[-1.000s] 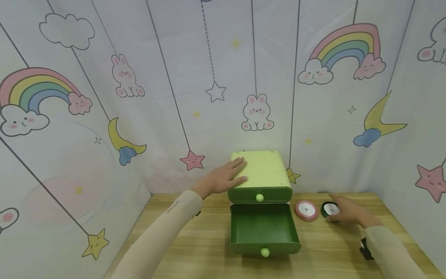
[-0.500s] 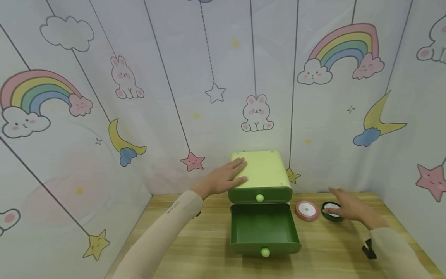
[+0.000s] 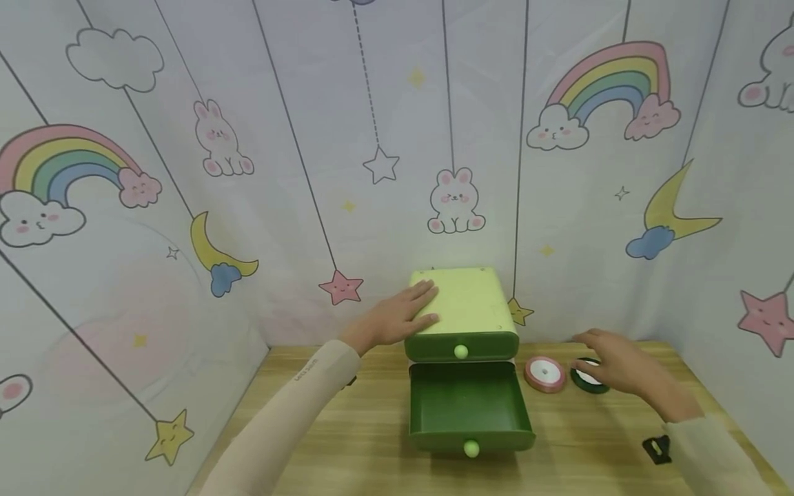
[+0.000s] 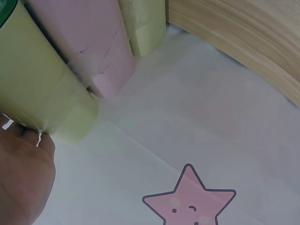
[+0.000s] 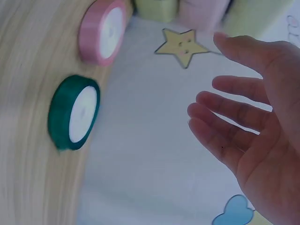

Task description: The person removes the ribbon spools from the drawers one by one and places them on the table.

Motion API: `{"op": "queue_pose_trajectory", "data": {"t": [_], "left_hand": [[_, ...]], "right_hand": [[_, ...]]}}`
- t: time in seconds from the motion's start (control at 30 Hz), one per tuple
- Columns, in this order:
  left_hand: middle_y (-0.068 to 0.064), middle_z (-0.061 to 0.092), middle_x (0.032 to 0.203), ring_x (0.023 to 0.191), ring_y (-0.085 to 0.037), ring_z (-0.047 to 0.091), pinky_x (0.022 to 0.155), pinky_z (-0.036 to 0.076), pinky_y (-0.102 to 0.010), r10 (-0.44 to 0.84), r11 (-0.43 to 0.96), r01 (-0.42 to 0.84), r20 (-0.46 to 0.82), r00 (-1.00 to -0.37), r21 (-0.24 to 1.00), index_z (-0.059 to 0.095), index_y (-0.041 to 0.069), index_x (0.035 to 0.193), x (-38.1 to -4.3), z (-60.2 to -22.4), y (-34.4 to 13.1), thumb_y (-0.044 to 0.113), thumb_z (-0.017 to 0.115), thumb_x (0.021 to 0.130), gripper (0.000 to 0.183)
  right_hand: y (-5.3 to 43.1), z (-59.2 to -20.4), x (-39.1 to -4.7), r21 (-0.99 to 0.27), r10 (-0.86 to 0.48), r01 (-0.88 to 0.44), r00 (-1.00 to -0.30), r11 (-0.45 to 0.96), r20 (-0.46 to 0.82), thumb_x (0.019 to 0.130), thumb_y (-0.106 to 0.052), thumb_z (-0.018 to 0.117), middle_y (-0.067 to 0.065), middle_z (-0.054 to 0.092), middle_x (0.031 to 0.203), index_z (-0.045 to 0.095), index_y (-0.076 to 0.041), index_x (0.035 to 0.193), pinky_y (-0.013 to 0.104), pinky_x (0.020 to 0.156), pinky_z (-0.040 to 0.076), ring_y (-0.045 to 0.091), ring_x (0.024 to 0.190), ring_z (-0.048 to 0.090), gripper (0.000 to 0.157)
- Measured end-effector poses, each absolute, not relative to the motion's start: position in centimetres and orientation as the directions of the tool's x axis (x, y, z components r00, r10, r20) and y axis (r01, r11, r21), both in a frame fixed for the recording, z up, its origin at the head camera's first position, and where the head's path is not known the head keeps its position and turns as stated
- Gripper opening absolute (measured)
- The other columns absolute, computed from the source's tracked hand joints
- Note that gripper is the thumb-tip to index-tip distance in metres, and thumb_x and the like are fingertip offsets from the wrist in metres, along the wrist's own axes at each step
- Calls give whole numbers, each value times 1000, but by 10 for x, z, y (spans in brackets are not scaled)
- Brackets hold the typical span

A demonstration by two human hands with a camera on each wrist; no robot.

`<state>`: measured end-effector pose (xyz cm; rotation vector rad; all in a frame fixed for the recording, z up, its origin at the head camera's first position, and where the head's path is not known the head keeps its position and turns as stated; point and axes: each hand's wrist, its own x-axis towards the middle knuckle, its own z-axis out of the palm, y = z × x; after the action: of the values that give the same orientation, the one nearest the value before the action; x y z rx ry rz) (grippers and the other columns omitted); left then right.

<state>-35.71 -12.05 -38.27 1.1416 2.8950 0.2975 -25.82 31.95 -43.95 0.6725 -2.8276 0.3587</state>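
My left hand rests flat on the left side of the pale yellow top of a small drawer cabinet. The cabinet's lower dark green drawer is pulled out, and its inside shows bare; the upper drawer is closed. To the cabinet's right lie a pink ribbon spool and a dark green ribbon spool, both with white centres. My right hand hovers above the green spool with relaxed, spread fingers and holds nothing. In the head view it partly covers that spool.
The cabinet stands on a wood-grain table, near a printed cloth backdrop that rises behind and on both sides. A black strap piece hangs at my right sleeve.
My right hand has come up and away from the green spool, uncovering more of it. The left hand, cabinet and pink spool stay as they were.
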Motion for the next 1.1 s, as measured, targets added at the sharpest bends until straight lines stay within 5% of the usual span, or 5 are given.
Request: {"op": "queue_pose_trajectory", "data": {"t": [0.43,0.77,0.9,1.1], "left_hand": [[4,5,180,167,-16,5,135,20,-46,679,713,674,53,-733,192,10,26,171,-355,-381,-121,73,27,106,82],[4,3,180,167,-15,4,135,19,-44,684,709,677,40,-729,199,9,26,171,-354,-384,-123,75,24,105,84],[6,3,180,167,-15,4,135,20,-45,681,710,674,45,-731,201,9,27,171,-354,-384,-123,76,24,105,83],[6,4,180,167,-16,5,135,21,-45,683,707,677,51,-729,203,9,28,171,-356,-384,-122,75,25,105,83]], "right_hand": [[274,-422,-219,-165,-507,-611,-755,774,415,88,-16,84,-5,75,98,77,-8,110,27,67,58,4,79,68,24],[235,-446,-195,-61,-577,-728,-589,683,566,79,-17,91,-13,71,95,74,-20,100,24,66,56,2,80,65,27],[223,-448,-185,-59,-578,-715,-609,697,543,83,-22,89,-3,78,105,78,-14,109,32,73,61,16,92,74,30],[205,-451,-174,-20,-600,-743,-556,669,576,83,-24,90,-4,77,106,77,-11,113,30,76,62,13,94,73,35]]}}
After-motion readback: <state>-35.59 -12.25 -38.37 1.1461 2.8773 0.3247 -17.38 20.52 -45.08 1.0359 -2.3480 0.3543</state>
